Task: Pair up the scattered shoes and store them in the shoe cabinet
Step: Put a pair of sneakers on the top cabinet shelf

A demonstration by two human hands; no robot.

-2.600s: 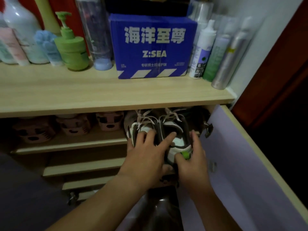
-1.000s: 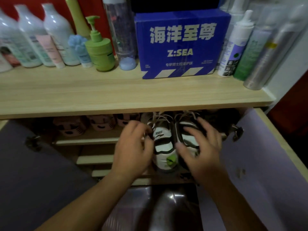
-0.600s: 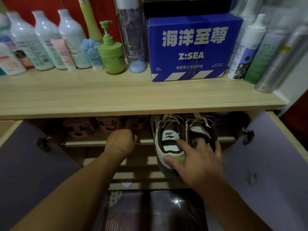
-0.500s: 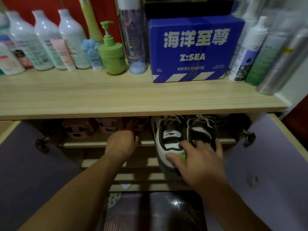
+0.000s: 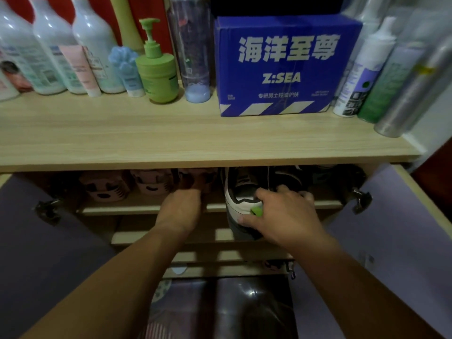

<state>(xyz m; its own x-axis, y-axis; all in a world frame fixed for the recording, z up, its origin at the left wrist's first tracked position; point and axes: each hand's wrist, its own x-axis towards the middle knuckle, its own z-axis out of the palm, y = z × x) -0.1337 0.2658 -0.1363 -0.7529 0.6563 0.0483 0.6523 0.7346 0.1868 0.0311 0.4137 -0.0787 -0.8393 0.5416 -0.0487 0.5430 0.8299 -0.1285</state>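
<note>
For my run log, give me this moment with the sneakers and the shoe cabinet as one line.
stage: shelving pair | right hand: grips white sneaker heel | left hand: at pink slipper, grip unclear | shoe cabinet: doors open

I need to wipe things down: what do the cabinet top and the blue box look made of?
Cabinet top: pale wood-grain board, likely laminate, matte with streaky grain. Blue box: printed cardboard, judging by its folded edges and slight sheen.

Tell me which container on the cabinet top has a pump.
The green bottle left of the blue box; the others near it have plain caps.
</note>
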